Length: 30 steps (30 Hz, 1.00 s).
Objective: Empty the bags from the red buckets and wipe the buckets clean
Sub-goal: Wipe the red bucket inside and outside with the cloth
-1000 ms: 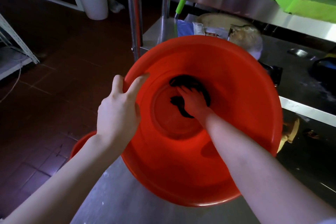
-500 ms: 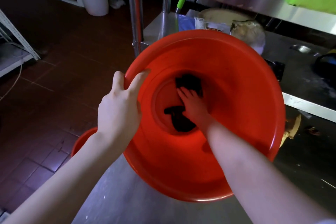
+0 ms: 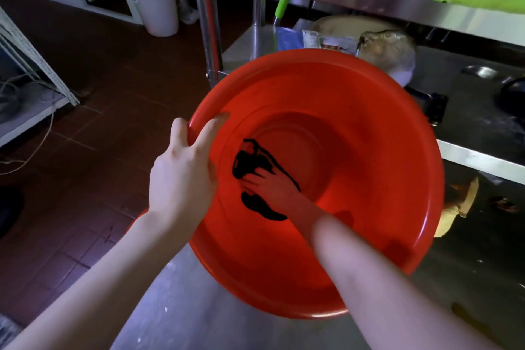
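One red bucket (image 3: 355, 128) sits tilted on the steel table (image 3: 181, 307), its rim pinched by the left hand (image 3: 181, 179) with the thumb inside. The right hand (image 3: 272, 185) presses spread fingers onto a dark cloth (image 3: 250, 162) against the lower left wall. Wiping works best in overlapping sweeps from floor to rim, with the left hand bracing the tilt.

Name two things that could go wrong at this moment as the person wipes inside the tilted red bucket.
1. The red bucket is tilted and steadied only by the left hand on its rim; hard wiping could make it slip off the steel table.
2. The dark cloth is bunched under the right hand low in the bowl, so the upper walls may be missed.
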{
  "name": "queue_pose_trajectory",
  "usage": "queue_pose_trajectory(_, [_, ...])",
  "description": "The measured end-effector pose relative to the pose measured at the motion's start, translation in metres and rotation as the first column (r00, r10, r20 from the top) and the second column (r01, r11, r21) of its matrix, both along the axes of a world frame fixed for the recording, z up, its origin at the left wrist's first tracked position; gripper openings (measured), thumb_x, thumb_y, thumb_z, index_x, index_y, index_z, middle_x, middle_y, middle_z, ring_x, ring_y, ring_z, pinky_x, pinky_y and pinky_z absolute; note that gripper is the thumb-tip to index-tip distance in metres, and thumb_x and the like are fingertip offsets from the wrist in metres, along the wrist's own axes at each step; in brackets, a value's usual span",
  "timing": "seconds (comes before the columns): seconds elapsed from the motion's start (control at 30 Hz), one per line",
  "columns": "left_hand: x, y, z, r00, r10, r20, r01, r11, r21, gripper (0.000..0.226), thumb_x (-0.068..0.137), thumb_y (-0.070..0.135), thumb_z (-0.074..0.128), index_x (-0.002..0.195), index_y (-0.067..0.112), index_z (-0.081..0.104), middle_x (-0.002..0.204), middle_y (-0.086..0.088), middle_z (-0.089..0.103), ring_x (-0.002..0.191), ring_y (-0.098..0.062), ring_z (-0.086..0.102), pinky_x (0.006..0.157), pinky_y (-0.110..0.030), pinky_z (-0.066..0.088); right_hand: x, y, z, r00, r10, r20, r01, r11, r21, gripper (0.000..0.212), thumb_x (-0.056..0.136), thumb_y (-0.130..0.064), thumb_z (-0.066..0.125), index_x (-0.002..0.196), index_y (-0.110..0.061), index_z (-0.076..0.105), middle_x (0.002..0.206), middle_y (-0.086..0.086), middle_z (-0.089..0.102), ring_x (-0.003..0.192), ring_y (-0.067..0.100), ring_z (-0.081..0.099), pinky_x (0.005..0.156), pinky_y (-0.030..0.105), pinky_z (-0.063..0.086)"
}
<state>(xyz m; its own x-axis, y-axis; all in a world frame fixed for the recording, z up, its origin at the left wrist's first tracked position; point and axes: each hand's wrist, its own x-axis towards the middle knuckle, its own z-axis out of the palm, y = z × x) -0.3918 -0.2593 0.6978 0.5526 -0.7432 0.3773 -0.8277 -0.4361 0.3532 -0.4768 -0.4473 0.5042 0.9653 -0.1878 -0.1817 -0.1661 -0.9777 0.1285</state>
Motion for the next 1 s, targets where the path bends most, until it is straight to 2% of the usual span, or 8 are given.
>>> queue_pose_trajectory(0.13, [-0.010,0.006,-0.002,1.000,0.014,-0.001,-0.014,1.000,-0.012,0.072,0.082,-0.003,0.052,0.142,0.035,0.042,0.099,-0.008,0.035,0.043,-0.023,0.037,0.043,-0.035,0.046,0.005,-0.025,0.029,0.905,-0.395,0.158,0.375,0.916,0.142,0.100,0.074,-0.023,0.075,0.153,-0.025,0.013,0.158,-0.009,0.017,0.141,0.024,0.023,0.107,0.047,0.037])
queue_pose_trajectory(0.23, [-0.016,0.011,-0.005,0.999,0.039,-0.016,-0.040,0.999,-0.036,0.072,0.082,-0.004,0.053,0.143,0.033,0.043,0.098,-0.006,0.033,0.044,-0.018,0.034,0.045,-0.029,0.037,-0.019,-0.053,0.043,0.728,-0.646,0.229,0.594,0.761,0.261,0.089,0.080,-0.022,0.071,0.152,-0.025,0.018,0.156,-0.007,0.021,0.139,0.029,0.025,0.103,0.047,0.043])
queue_pose_trajectory(0.33, [-0.015,0.011,-0.006,0.996,0.080,-0.034,-0.081,0.996,-0.036,0.074,0.082,-0.004,0.052,0.143,0.036,0.042,0.099,-0.005,0.033,0.046,-0.019,0.035,0.048,-0.029,0.034,-0.056,-0.062,0.030,0.704,-0.674,0.222,0.637,0.738,0.223,0.079,0.087,-0.011,0.057,0.154,-0.020,0.015,0.158,-0.003,0.020,0.138,0.030,0.028,0.110,0.041,0.036])
queue_pose_trajectory(0.43, [-0.015,0.009,-0.006,0.995,0.091,-0.030,-0.092,0.995,-0.044,0.076,0.081,-0.005,0.052,0.143,0.038,0.041,0.100,-0.005,0.032,0.046,-0.018,0.034,0.047,-0.028,0.032,-0.076,-0.043,0.012,0.678,-0.726,0.114,0.692,0.683,0.234,0.087,0.081,-0.016,0.066,0.152,-0.010,0.017,0.156,0.008,0.020,0.136,0.034,0.031,0.114,0.037,0.026])
queue_pose_trajectory(0.57, [-0.021,0.011,-0.009,0.995,0.101,-0.027,-0.102,0.993,-0.054,0.077,0.080,-0.004,0.052,0.142,0.040,0.040,0.103,-0.008,0.036,0.046,-0.016,0.033,0.048,-0.029,0.032,-0.074,-0.009,0.020,0.810,-0.583,-0.067,0.573,0.759,0.309,0.055,0.079,-0.018,0.064,0.131,-0.008,0.048,0.136,0.014,0.045,0.119,0.034,0.049,0.100,0.036,0.038])
queue_pose_trajectory(0.67, [-0.017,0.020,-0.011,0.993,0.099,-0.072,-0.102,0.994,-0.041,0.077,0.082,-0.003,0.051,0.142,0.043,0.036,0.102,-0.006,0.035,0.050,-0.021,0.042,0.049,-0.034,0.041,-0.062,0.012,0.042,0.892,-0.445,-0.072,0.442,0.831,0.339,0.039,0.083,-0.011,0.057,0.122,-0.010,0.059,0.125,0.015,0.059,0.115,0.033,0.056,0.096,0.036,0.041])
queue_pose_trajectory(0.8, [-0.011,0.028,-0.009,0.979,0.086,-0.184,-0.086,0.996,0.007,0.074,0.085,0.003,0.050,0.142,0.046,0.030,0.103,-0.003,0.033,0.055,-0.018,0.046,0.048,-0.025,0.036,-0.058,0.022,0.099,0.871,-0.472,0.136,0.379,0.823,0.423,0.051,0.080,-0.003,0.058,0.129,-0.018,0.058,0.132,0.010,0.057,0.124,0.029,0.052,0.103,0.036,0.040])
queue_pose_trajectory(1.0, [0.001,0.015,0.003,0.898,0.201,-0.392,-0.122,0.968,0.218,0.073,0.085,0.017,0.052,0.149,0.038,0.024,0.128,-0.018,0.037,0.066,-0.022,0.046,0.047,-0.026,0.036,-0.094,0.039,0.188,0.715,-0.483,0.505,0.213,0.839,0.501,0.045,0.075,0.003,0.058,0.109,-0.023,0.071,0.134,0.005,0.056,0.121,0.023,0.055,0.103,0.024,0.037])
